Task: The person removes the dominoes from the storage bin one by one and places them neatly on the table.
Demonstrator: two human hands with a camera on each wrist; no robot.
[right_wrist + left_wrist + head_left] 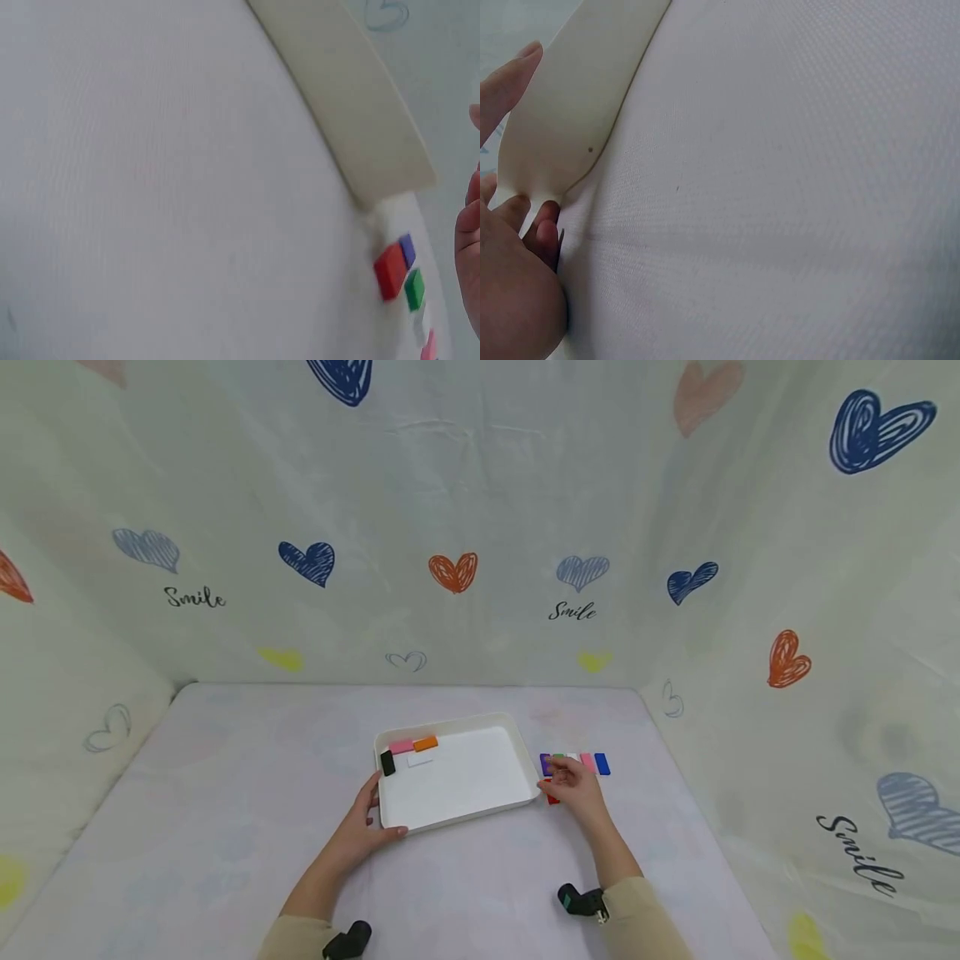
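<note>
A white rectangular tray (457, 777) lies slightly turned on the table. Along its left and back sides sit a black block (387, 763), a pink block (401, 747), an orange block (425, 743) and a white block (420, 760). My left hand (362, 828) grips the tray's front left corner, thumb at the front rim and fingers by the left side. Beside the tray's front right corner, my right hand (576, 789) hovers over loose blocks with loosely bent fingers and nothing visible in them. Under it are a red block (391, 271) and a purple block (407, 251).
Right of the tray, a row continues with a green block (415, 289), a white block (572, 757), a pink block (588, 763) and a blue block (602, 764). A pale cloth covers the table (240, 793). Behind stands a heart-printed curtain (510, 510).
</note>
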